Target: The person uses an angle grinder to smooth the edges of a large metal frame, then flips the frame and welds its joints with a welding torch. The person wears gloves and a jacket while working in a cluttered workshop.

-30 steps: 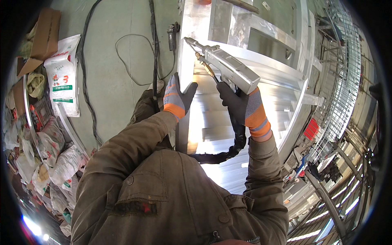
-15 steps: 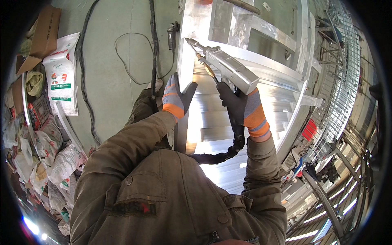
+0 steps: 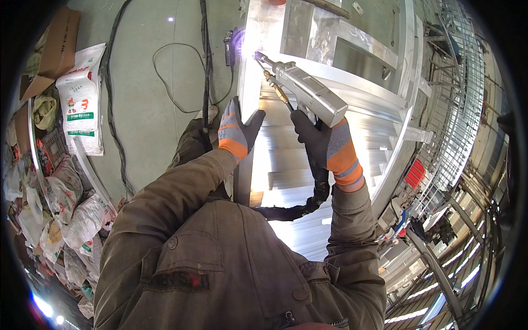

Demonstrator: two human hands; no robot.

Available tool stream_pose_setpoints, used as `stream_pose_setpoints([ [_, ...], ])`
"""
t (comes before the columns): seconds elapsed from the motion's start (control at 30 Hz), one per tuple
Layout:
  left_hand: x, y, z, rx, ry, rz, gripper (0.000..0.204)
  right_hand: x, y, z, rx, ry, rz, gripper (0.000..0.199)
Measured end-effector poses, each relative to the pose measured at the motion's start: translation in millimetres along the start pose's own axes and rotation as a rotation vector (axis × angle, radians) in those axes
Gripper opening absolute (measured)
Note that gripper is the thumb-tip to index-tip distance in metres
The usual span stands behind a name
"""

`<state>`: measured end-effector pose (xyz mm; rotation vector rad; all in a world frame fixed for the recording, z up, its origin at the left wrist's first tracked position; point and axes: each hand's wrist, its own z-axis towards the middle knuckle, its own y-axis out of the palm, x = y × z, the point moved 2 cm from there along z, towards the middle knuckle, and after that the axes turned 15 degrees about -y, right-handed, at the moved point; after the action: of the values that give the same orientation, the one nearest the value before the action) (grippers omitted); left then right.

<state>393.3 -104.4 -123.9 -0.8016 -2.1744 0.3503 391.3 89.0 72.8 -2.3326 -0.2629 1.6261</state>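
My right hand point(image 3: 323, 142), in a black, grey and orange glove, is wrapped round the grip of a silver welding gun point(image 3: 312, 92). The gun's nozzle points up and left, and a bright white-violet glow point(image 3: 254, 48) burns at its tip on the metal frame point(image 3: 251, 82). A black-wrapped cable point(image 3: 301, 210) runs from the gun down past my right wrist and back toward my body. My left hand point(image 3: 237, 129), gloved alike, lies on the frame's left edge below the glow. Its thumb stands apart from the fingers, and it holds nothing.
An angle grinder point(image 3: 229, 48) lies on the floor left of the frame, near dark cables point(image 3: 206, 66). White sacks point(image 3: 83, 104), a cardboard box point(image 3: 59, 41) and heaped bags fill the left side. Wire mesh panels point(image 3: 461, 99) and a red item point(image 3: 415, 173) stand at the right.
A bright glow has appeared at the welding gun's tip, with violet light around it. The gun's nozzle has shifted very slightly to the right; my left hand has stayed in place.
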Motion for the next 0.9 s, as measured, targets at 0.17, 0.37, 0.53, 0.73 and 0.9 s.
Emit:
stream_pose_setpoints([
  [0.17, 2.5, -2.6, -0.9, -0.07, -0.005, -0.044, 0.089, -3.0, -0.4, 0.3, -0.031, 0.032, -0.061, 0.045],
  [0.37, -1.1, 1.7, -0.4, 0.028, 0.053, -0.036, 0.073, -4.6, -0.7, -1.4, -0.005, 0.009, -0.036, 0.046],
  [0.53, -4.1, 2.7, -0.3, 0.058, 0.094, -0.029, 0.06, -9.2, -3.6, -6.6, -0.031, 0.026, -0.105, 0.043],
  [0.73, 1.4, -2.4, -1.5, -0.059, 0.061, -0.127, 0.078, -22.7, -21.4, -34.1, 0.075, 0.178, 0.162, 0.037],
  [0.9, 10.1, -1.6, -7.0, -0.073, 0.174, -0.294, 0.054, -10.2, -36.8, -55.7, 0.105, 0.249, 0.354, 0.042],
])
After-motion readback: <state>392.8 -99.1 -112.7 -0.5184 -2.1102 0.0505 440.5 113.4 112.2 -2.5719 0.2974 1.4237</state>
